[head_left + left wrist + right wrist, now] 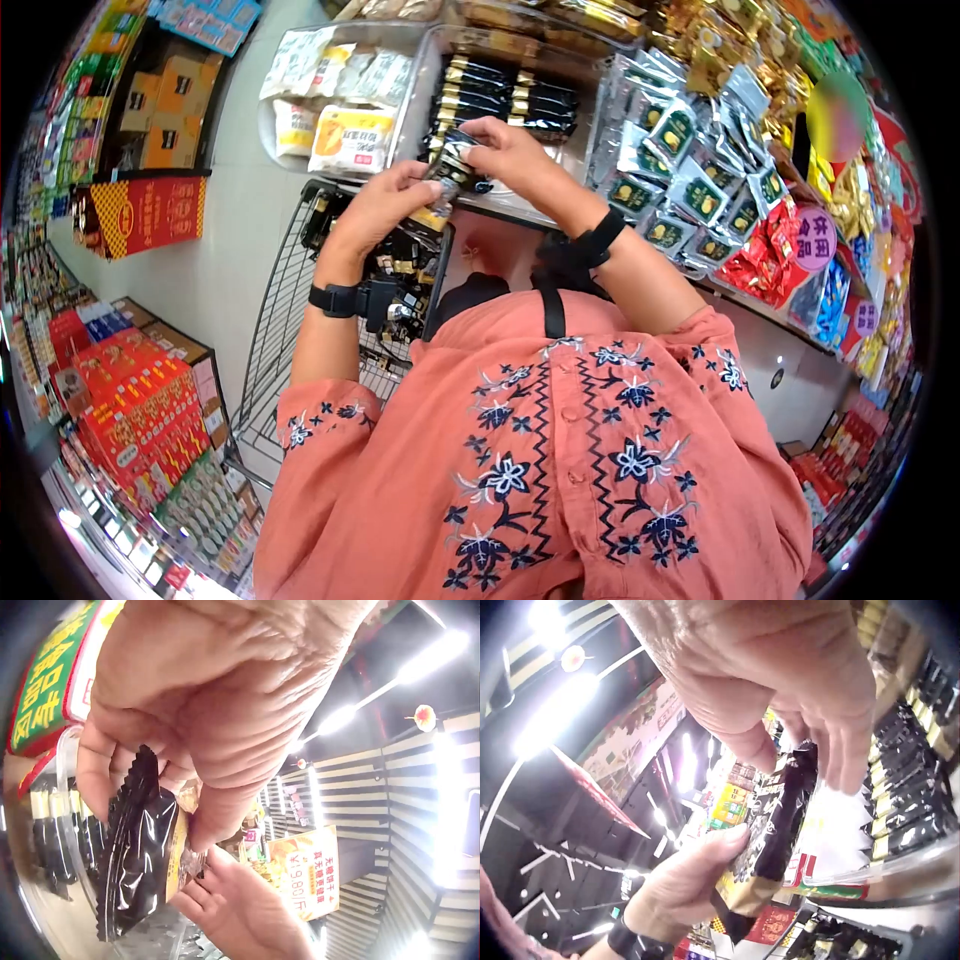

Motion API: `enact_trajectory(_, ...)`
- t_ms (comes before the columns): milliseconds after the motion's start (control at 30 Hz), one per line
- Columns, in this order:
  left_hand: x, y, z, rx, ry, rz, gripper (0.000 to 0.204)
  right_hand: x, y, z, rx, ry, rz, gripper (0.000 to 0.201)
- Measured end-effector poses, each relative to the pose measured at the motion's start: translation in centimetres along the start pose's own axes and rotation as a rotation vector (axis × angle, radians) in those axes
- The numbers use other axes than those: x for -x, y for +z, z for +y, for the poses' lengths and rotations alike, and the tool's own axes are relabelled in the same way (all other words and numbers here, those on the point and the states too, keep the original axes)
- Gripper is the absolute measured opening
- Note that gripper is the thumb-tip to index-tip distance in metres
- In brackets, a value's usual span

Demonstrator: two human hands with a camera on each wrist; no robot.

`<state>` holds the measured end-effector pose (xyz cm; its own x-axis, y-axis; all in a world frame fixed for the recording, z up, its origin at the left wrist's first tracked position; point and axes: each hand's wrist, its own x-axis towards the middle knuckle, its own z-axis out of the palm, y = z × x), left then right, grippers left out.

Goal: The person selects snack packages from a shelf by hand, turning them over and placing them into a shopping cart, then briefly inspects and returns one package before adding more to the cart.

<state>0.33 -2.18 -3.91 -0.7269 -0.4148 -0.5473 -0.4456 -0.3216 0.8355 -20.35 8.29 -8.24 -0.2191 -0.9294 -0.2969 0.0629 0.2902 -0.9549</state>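
Head view: holding one black packet [453, 163] in front of the body, near the close edge of the clear bin [520, 212] with black packets [545, 108], and beside the wire cart [272, 335]. Grasping it by two ends, with the left hand [388, 205] at the lower end and the right hand [512, 165] at the upper one. Probably held so to keep the soft wrapper steady, and maybe to have a face of it turned to the eyes. In right wrist view, pinched at the top between thumb and fingers, with the packet standing tilted; in left wrist view, gripped also by thumb and curled fingers, near the golden part. Both elbows bent, with forearms coming inward from two sides and hands very near each other. Too blurred to tell what is printed on the wrapper.
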Motion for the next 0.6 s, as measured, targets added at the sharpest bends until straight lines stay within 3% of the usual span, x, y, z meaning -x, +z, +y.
enact_trajectory(67, -1.6, -1.2, -0.3, -0.113, 0.146, 0.105, 0.038, 1.1, 0.5, -0.3, 0.303, -0.373, 0.321, 0.043)
enact_trajectory(133, -2.0, -0.9, 2.8, -0.056, 0.141, 0.119, 0.041, 3.4, 0.3, -4.5, 0.417, -0.601, 0.380, 0.030)
enact_trajectory(200, -4.4, -1.0, 3.3, -0.071, 0.266, 0.129, 0.040, 4.5, 0.2, -6.6, 0.294, -0.608, 0.170, 0.019)
enact_trajectory(267, -5.9, 0.6, 5.2, -0.128, 0.257, 0.105, 0.040, 5.2, 0.8, -7.3, 0.269, -0.568, 0.064, 0.013)
enact_trajectory(333, -10.6, 1.2, 3.4, -0.267, 0.403, 0.098, 0.044, 5.6, 0.8, -6.8, 0.258, -0.518, -0.008, 0.014)
enact_trajectory(433, -13.9, 4.2, 3.2, -0.585, 0.557, 0.115, 0.042, 5.6, 0.1, -4.3, 0.256, -0.456, 0.020, 0.015)
enact_trajectory(533, -15.1, 7.1, 2.9, -0.913, 0.662, 0.128, 0.039, 6.8, -1.7, -4.0, 0.211, -0.253, 0.067, 0.016)
enact_trajectory(567, -15.1, 7.8, 2.8, -0.975, 0.692, 0.116, 0.037, 6.3, -2.2, -2.2, 0.380, -0.466, 0.190, 0.014)
enact_trajectory(600, -15.3, 8.3, 2.5, -1.036, 0.723, 0.102, 0.035, 6.4, -2.8, -1.6, 0.491, -0.449, 0.204, 0.013)
